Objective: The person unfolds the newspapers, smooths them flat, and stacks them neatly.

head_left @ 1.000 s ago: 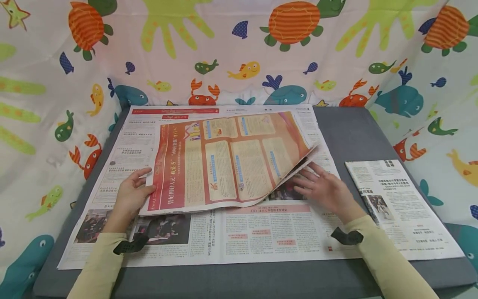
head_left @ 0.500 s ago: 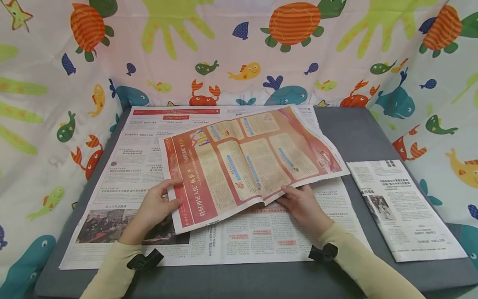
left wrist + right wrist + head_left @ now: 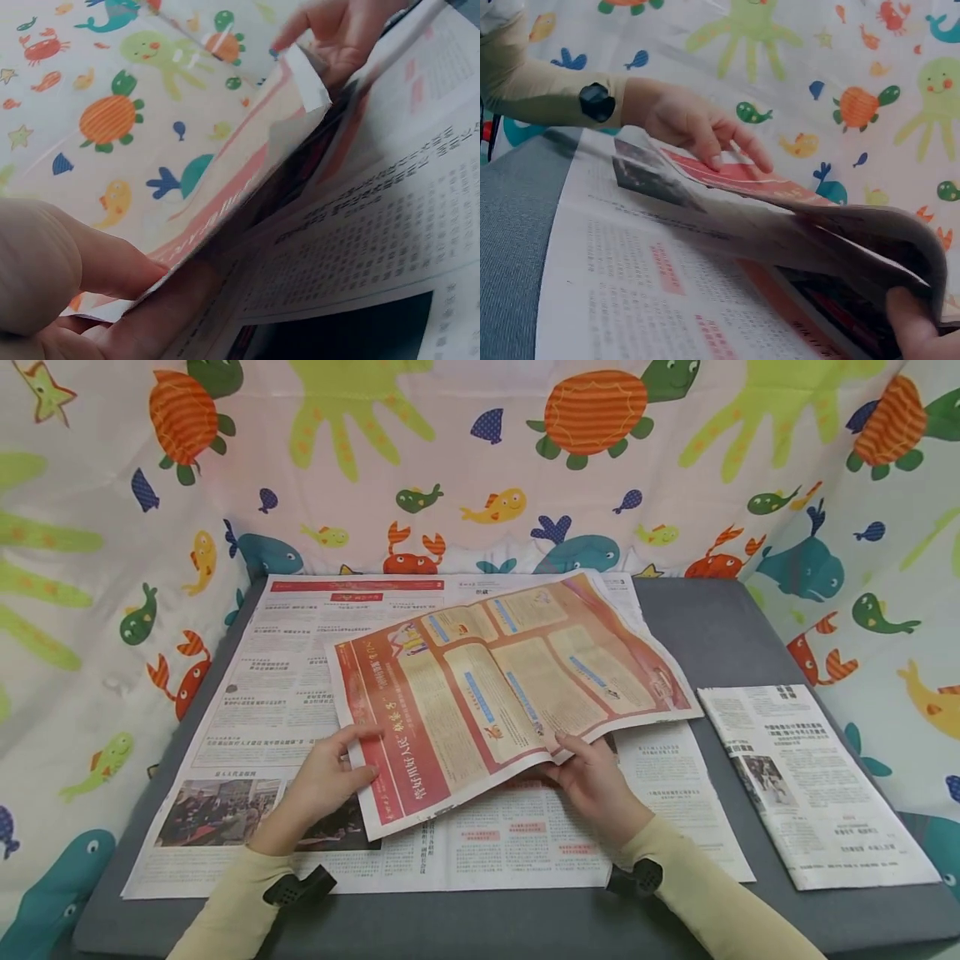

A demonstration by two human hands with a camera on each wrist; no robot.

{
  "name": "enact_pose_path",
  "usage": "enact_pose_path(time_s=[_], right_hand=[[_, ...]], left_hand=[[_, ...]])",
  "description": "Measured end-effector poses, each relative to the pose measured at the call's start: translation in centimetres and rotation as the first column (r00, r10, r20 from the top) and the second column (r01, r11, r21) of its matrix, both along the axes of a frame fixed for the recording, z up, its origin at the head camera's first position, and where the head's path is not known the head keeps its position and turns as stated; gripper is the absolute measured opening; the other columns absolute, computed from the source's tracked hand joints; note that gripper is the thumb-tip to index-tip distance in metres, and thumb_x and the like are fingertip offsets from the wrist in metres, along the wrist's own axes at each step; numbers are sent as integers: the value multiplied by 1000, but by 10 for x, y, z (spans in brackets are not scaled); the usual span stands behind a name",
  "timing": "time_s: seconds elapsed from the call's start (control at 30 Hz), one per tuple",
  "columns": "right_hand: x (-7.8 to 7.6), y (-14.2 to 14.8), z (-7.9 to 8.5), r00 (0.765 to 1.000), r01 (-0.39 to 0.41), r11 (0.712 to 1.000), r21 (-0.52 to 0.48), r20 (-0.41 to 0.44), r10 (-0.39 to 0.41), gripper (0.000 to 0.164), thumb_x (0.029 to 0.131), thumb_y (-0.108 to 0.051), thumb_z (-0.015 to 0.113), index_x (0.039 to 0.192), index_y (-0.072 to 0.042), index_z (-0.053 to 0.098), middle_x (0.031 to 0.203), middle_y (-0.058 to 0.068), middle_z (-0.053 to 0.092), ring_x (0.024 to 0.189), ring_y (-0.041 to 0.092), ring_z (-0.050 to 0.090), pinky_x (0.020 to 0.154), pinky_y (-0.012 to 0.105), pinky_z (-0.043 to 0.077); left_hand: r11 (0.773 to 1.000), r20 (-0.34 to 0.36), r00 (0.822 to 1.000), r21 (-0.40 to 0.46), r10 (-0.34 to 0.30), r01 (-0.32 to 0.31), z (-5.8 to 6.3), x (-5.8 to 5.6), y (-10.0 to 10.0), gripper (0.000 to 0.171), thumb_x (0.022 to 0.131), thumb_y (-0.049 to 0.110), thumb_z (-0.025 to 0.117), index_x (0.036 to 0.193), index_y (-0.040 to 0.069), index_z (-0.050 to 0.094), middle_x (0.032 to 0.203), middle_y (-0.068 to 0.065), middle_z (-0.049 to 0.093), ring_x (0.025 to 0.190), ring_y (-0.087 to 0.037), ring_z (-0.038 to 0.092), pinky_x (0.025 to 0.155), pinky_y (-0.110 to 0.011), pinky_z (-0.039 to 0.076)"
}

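A red-and-orange newspaper (image 3: 465,710) is raised at a slant above a larger spread newspaper (image 3: 525,860). My left hand (image 3: 318,785) pinches its left edge between thumb and fingers, which the left wrist view confirms. At the front edge, near the middle, my right hand (image 3: 600,781) pinches it with the thumb on top and fingers underneath. Seen in the right wrist view, the held newspaper (image 3: 780,186) consists of folded layers that curve near my right hand (image 3: 919,330). Most of the right fingers are hidden below the paper.
A folded newspaper (image 3: 817,793) lies on the right side of the grey table (image 3: 480,927). Behind and beside the table hangs a curtain (image 3: 465,460) printed with sea animals. A black wrist device (image 3: 300,887) sits on each sleeve.
Both hands have brought the red-and-orange newspaper right and turned it askew. My right hand moved left from the far right corner and took hold of the front edge; the left shifted rightward.
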State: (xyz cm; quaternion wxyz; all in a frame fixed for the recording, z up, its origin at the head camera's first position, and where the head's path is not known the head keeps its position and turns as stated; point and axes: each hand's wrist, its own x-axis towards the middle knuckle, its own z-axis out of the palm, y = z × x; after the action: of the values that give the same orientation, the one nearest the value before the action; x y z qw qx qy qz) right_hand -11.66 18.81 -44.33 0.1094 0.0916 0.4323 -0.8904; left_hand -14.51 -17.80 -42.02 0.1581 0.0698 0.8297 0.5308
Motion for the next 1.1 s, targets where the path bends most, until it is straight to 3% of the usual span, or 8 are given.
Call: enact_pose_path(time_s=[0.17,0.33,0.53,0.63,0.7,0.8,0.93,1.1], right_hand=[[-4,-8,-5,985,132,990,57,104,-137,70,103,7,45,161,-20,18,160,11,37,139,20,53,106,35,52],[-10,-12,-4,967,209,974,87,132,-219,81,98,17,42,164,-18,10,167,11,28,153,27,34,119,42,38],[-11,-6,7,957,230,952,200,132,-259,72,97,17,45,159,-7,19,159,11,37,145,23,45,111,34,48],[-12,2,20,969,187,943,274,105,-223,62,99,12,47,153,-9,26,150,6,45,132,16,57,103,26,53],[-13,8,31,981,155,938,310,68,-184,56,100,10,47,148,-13,31,143,0,48,123,10,60,100,23,54],[-17,17,46,994,100,932,349,-3,-106,50,99,12,48,139,-16,36,134,-4,49,115,4,61,98,20,53],[-26,29,61,994,-13,903,429,-95,60,47,96,13,50,134,-12,40,126,-5,54,110,4,64,93,21,56],[-45,40,66,954,-195,858,475,-110,278,52,94,13,53,139,-9,40,123,-5,63,107,11,70,88,30,61]], left_hand=[[999,-1,999,-1,-38,38,-2,2,5,60,92,-5,64,148,7,47,129,-32,62,95,-32,76,71,-40,64],[998,-19,998,-1,-65,65,-10,2,4,66,89,-9,63,150,5,43,135,-31,57,100,-33,74,73,-38,64],[999,-23,1000,38,-6,7,-8,-6,-3,79,94,3,64,161,4,23,152,-31,41,108,-42,71,77,-40,64],[997,-47,996,-39,71,-73,1,-14,-11,80,98,12,63,164,8,16,162,-30,28,131,-53,55,93,-54,58],[988,-122,988,-108,97,-110,10,-21,-17,81,98,14,63,163,5,16,166,-29,18,142,-58,39,102,-65,49],[964,-236,967,-218,100,-153,28,-32,-19,81,96,17,65,162,4,20,167,-29,16,150,-58,22,109,-76,34],[947,-319,948,-304,6,-108,54,-44,-4,83,94,27,69,162,7,26,169,-27,13,155,-53,15,111,-80,25],[921,-353,916,-387,-188,40,72,-54,40,83,92,33,74,161,12,32,169,-25,13,155,-50,15,114,-77,24]])
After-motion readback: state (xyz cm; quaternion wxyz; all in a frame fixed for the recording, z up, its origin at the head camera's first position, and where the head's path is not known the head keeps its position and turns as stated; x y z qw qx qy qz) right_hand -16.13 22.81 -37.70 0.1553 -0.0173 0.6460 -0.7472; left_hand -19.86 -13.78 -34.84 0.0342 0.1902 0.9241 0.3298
